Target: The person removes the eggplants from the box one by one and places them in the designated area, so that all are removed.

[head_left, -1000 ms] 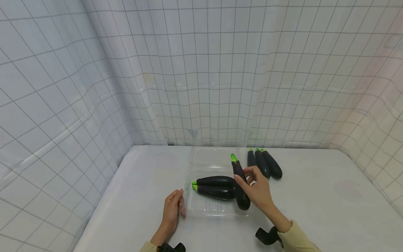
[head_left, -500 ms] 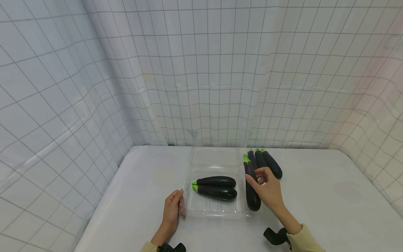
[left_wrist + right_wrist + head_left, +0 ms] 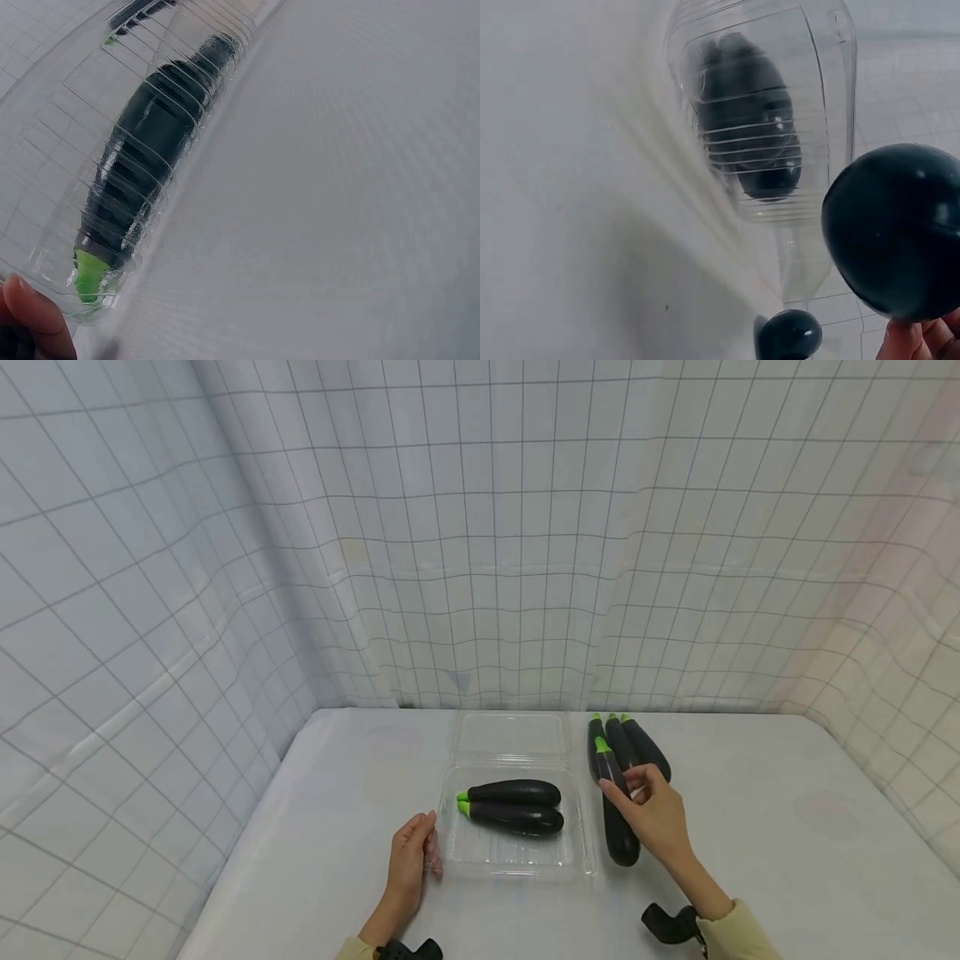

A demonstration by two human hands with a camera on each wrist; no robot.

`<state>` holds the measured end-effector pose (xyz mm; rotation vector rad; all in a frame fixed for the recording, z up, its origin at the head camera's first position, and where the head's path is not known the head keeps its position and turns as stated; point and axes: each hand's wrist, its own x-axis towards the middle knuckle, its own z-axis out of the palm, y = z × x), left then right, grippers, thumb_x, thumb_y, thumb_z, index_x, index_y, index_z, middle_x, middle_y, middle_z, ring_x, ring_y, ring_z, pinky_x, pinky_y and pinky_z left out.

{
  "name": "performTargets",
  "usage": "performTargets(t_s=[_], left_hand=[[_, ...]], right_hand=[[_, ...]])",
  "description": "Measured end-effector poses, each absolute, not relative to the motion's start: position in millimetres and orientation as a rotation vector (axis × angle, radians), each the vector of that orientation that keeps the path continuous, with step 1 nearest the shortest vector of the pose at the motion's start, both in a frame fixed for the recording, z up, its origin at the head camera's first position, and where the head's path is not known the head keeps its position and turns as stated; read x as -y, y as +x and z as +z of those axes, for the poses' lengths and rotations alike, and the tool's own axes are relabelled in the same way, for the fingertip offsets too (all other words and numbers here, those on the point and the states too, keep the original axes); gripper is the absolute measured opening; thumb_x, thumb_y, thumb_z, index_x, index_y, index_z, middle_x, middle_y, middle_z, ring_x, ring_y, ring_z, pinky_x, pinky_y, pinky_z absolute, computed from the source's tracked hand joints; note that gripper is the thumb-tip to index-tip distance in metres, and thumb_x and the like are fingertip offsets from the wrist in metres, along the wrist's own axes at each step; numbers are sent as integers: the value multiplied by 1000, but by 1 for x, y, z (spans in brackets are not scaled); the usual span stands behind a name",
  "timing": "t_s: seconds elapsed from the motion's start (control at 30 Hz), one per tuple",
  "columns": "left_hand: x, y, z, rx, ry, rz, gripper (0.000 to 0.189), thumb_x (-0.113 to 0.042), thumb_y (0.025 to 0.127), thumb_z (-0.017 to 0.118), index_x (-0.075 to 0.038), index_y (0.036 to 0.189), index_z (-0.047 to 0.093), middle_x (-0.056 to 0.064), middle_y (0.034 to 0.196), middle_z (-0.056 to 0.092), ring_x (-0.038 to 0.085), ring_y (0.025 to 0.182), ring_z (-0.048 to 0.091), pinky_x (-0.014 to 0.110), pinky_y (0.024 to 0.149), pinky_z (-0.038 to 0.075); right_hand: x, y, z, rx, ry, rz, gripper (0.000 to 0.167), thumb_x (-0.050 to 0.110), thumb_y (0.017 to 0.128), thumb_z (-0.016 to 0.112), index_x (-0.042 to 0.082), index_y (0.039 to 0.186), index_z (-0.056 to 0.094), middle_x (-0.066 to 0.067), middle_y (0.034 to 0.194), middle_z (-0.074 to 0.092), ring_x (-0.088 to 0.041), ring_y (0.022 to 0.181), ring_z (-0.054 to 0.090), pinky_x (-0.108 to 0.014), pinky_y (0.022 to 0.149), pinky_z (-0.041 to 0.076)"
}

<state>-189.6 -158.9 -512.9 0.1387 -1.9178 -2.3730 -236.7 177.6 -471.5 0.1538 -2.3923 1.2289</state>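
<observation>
A dark eggplant (image 3: 618,818) with a green stem is pinched by my right hand (image 3: 651,810), held just right of the clear plastic container (image 3: 582,862). Its rounded end (image 3: 892,232) fills the right side of the right wrist view. Two more eggplants (image 3: 517,820) lie side by side in the container, stems to the left; one of them (image 3: 142,157) shows through the wall in the left wrist view. My left hand (image 3: 408,860) holds the container's left edge, thumb (image 3: 34,311) at the corner in the left wrist view. The other fingers are partly hidden.
Several eggplants (image 3: 648,750) lie together at the table's back right, beyond the right hand. The container's open lid (image 3: 512,733) lies flat toward the back edge. A white gridded curtain (image 3: 487,568) stands behind the white table (image 3: 765,827).
My right hand has moved to the right with its eggplant, from over the container's right side to beside it. The left hand and the two eggplants in the container stay put.
</observation>
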Motion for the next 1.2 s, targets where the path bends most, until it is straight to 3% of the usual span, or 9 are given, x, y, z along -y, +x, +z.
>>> performTargets(t_s=[0.6, 0.9, 1.2], left_hand=[[160, -189, -514, 1909, 105, -2374, 52, -26, 102, 46, 17, 81, 26, -1, 57, 35, 9, 42, 35, 22, 39, 37], [159, -190, -516, 1932, 76, -2323, 41, -28, 101, 47, -4, 70, 36, -2, 57, 35, 8, 42, 37, 21, 39, 37], [159, -192, -517, 1917, 111, -2323, 42, -30, 100, 48, -5, 69, 36, -2, 56, 36, 8, 41, 37, 21, 38, 37]], right_hand=[[-193, -238, -489, 2636, 113, 1126, 41, 39, 80, 75, 4, 93, 58, -2, 78, 57, -14, 63, 52, -27, 54, 42], [-194, -233, -494, 2727, 87, 1072, 43, 42, 80, 75, 5, 92, 56, -1, 75, 57, -14, 60, 49, -30, 55, 39], [-196, -230, -495, 2774, 67, 1030, 46, 46, 80, 73, 5, 93, 57, -1, 74, 56, -14, 59, 48, -31, 54, 39]])
